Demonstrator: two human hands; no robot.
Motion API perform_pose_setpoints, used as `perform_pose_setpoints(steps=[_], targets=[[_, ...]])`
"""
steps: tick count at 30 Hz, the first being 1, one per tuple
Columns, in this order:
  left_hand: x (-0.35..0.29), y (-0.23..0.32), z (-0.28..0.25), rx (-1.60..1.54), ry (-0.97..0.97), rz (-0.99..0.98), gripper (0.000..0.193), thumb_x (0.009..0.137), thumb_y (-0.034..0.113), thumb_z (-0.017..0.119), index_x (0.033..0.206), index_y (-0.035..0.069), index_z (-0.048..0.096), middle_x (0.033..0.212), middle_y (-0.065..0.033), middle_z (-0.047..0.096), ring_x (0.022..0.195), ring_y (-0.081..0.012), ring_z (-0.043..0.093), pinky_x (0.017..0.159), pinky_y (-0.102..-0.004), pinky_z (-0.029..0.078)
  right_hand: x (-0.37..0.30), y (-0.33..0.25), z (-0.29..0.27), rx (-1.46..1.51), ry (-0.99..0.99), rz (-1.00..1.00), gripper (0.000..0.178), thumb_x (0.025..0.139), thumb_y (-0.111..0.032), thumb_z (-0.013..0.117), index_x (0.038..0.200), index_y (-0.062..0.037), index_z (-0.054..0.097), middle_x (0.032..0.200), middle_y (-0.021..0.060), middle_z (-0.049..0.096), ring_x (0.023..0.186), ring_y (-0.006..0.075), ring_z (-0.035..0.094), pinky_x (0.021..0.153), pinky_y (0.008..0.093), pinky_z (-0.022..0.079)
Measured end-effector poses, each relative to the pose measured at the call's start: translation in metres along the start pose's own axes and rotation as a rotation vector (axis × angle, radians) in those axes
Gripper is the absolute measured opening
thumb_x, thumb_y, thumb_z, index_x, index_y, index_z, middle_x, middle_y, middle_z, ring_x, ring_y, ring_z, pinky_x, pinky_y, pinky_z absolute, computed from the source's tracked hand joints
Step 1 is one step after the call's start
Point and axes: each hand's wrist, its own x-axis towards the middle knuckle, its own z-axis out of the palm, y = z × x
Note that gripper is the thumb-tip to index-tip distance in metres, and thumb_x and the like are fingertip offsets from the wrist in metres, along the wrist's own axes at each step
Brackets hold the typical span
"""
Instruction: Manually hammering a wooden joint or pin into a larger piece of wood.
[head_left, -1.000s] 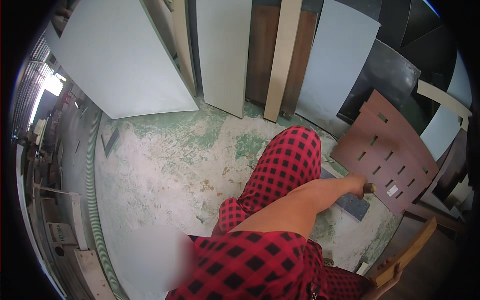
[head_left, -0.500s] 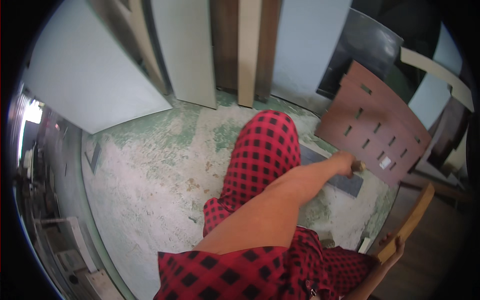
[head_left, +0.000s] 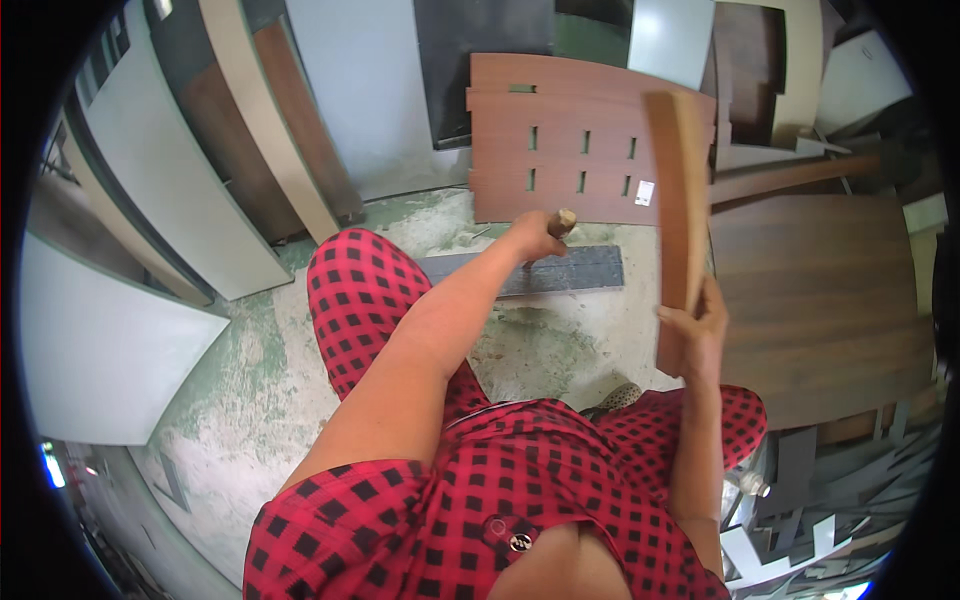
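Observation:
My left hand (head_left: 535,238) is closed round a short wooden handle (head_left: 566,218), its pale worn end sticking out past the fingers. The rest of that tool is hidden by the hand. Just below it, a dark grey flat strip (head_left: 590,270) lies on the floor, partly behind my left forearm. My right hand (head_left: 703,325) grips the lower end of a thick brown wooden piece (head_left: 678,200), held up nearly upright and slightly blurred.
A reddish-brown slotted panel (head_left: 560,120) with a small white label stands beyond the strip. White boards (head_left: 150,150) and narrow planks (head_left: 268,120) lean at the left. To the right lies a wide dark-brown board (head_left: 820,300); below it are piled offcuts (head_left: 840,510).
The view has swung to the right. My right hand has brought the wooden piece up from a slant at the lower right to nearly upright. The left hand keeps its grip on the handle.

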Motion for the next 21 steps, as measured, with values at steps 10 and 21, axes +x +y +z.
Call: perform_pose_setpoints(steps=[10, 21], targets=[[-0.002, -0.011, 0.007, -0.057, -0.015, -0.013, 0.037, 0.058, 0.021, 0.081, 0.088, 0.003, 0.068, 0.088, -0.0162, 0.069, 0.087, -0.0309, 0.065, 0.078, -0.0383, 0.049, -0.024, 0.027, 0.045, 0.048, -0.176, 0.145, 0.079, 0.063, -0.013, 0.08, 0.13, 0.0045, 0.043, 0.115, 0.0142, 0.056, 0.106, 0.021, 0.055, 0.091, 0.0326, 0.043], [-0.004, -0.008, 0.008, -0.063, -0.012, -0.009, 0.032, 0.058, 0.02, 0.078, 0.083, 0.003, 0.066, 0.082, -0.0153, 0.068, 0.081, -0.0297, 0.065, 0.075, -0.0381, 0.049, -0.019, 0.037, 0.04, -0.359, -0.276, 0.236, 0.083, 0.059, -0.021, 0.08, 0.128, 0.0037, 0.042, 0.108, 0.0191, 0.061, 0.101, 0.0267, 0.059, 0.086, 0.0341, 0.046]])
